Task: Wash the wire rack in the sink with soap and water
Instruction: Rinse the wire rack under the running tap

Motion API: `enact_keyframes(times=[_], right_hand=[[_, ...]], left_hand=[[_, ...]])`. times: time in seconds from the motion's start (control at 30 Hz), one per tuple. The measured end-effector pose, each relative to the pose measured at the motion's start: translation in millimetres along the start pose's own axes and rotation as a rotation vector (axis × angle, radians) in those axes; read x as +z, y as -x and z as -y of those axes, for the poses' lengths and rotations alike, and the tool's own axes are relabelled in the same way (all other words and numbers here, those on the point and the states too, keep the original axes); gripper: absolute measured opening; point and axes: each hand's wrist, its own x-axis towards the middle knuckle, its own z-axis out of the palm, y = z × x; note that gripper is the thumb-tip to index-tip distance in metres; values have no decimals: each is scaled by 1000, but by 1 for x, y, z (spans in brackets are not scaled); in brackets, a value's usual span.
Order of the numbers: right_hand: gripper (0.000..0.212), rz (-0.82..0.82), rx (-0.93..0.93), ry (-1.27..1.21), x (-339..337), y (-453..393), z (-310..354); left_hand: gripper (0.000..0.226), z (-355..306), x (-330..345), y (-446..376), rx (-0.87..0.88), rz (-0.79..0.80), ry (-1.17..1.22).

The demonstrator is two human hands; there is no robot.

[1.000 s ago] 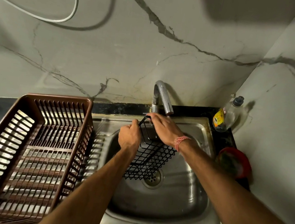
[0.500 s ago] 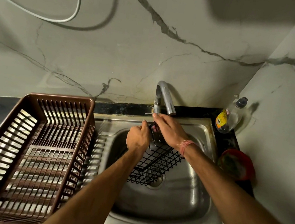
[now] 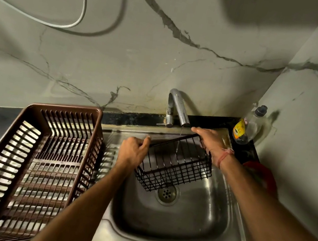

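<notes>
Black grid-wire rack (image 3: pixel 175 165) over dented steel sink (image 3: pixel 188 226).

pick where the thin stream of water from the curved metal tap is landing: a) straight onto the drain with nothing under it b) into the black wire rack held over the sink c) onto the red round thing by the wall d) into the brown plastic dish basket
b: the thin stream from the curved metal tap falls into the black wire rack, which the left hand and right hand hold by its ends over the steel sink.
</notes>
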Motion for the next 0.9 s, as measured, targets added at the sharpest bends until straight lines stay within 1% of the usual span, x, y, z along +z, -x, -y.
enact_keyframes(times=[0.03, 0.1, 0.13, 0.2, 0.27, 0.33, 0.4, 0.43, 0.5, 0.57, 0.63, 0.7, 0.73, 0.8, 0.83, 0.9], right_hand=[[28, -4, -26, 10, 2, 1, -2], [34, 13, -175, 91, 7, 1, -5], [34, 29, -272, 205, 9, 4, -4], [30, 61, -476, 522, 11, 10, 2], [30, 106, -627, 780, 21, 21, 7], [40, 129, -701, 907, 37, 33, 9], [46, 115, -720, 895, 56, 40, 7], [47, 87, -687, 842, 62, 41, 7], [54, 29, -554, 689, 65, 40, 9], [58, -27, -420, 586, 59, 38, 11], [52, -55, -208, 380, 46, 29, 9], [42, -75, 7, 113, 32, 23, 3], [40, -70, 67, 21, 27, 20, -1], [35, -25, 110, -63, 23, 20, -9], [34, 12, 110, -71, 25, 23, -11], [38, 77, 107, -30, 30, 29, -12]], left_hand=[[49, 0, 1, 1, -33, -14, 42], [44, -1, 4, 2, -83, -45, 97], [42, -2, 5, 3, -98, -59, 89], [41, -5, 6, 3, -111, -88, 50], [41, -15, 10, 0, -82, -127, -35], [43, -32, 16, 1, -35, -162, -143], [42, -46, 22, 3, -3, -165, -188], [42, -50, 24, 3, 14, -158, -187], [46, -55, 25, 3, 63, -105, -125], [52, -57, 23, 6, 72, -24, 50], [62, -55, 17, 7, 45, 1, 183], [66, -48, 12, 5, 76, 3, 171], [66, -44, 10, 4, 101, 2, 132], [60, -40, 11, 2, 102, 13, 82], [56, -38, 14, 0, 71, 11, 90], [47, -37, 18, -5, -23, -12, 123]])
